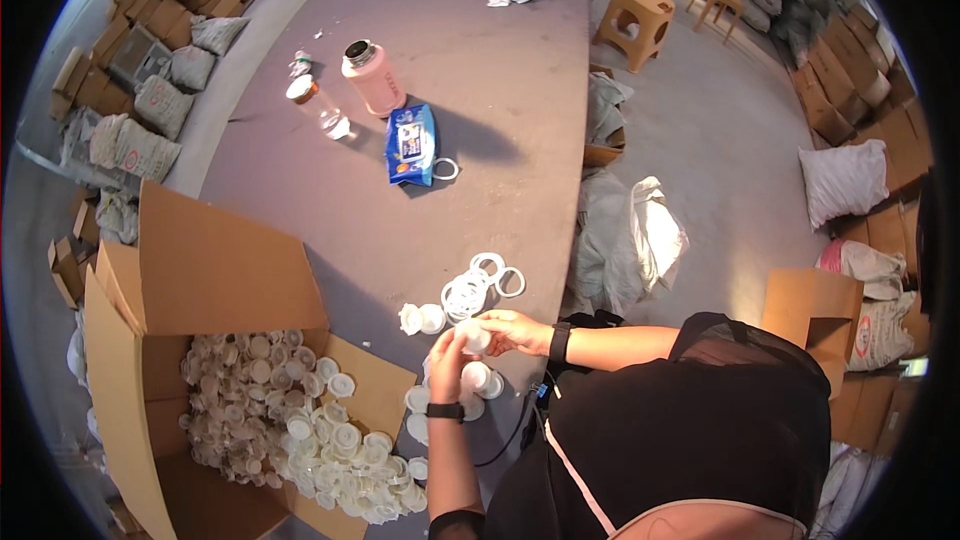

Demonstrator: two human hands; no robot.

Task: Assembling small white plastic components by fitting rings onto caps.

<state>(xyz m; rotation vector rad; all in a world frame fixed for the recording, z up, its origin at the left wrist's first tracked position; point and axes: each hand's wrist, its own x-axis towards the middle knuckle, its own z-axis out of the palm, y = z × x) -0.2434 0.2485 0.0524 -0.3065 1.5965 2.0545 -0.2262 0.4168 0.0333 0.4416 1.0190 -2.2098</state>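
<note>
Near the table's edge, my left hand (446, 356) and my right hand (516, 331) are closed together on a small white round plastic cap (475, 339). Fingers of both hands pinch it from either side. Just beyond the hands lies a loose pile of white rings (463, 296), some overlapping. Beside them, to the left, are a couple of white round pieces (431, 318). More white caps (477, 378) rest on the table below my hands, partly hidden by my left wrist.
An open cardboard box (230, 270) at the left spills many whitish caps (345, 460) onto its flap. Farther up the table (480, 130) stand a pink bottle (376, 80), a clear jar (318, 108) and a blue wipes pack (411, 146). Stools (636, 24) and sacks stand beyond.
</note>
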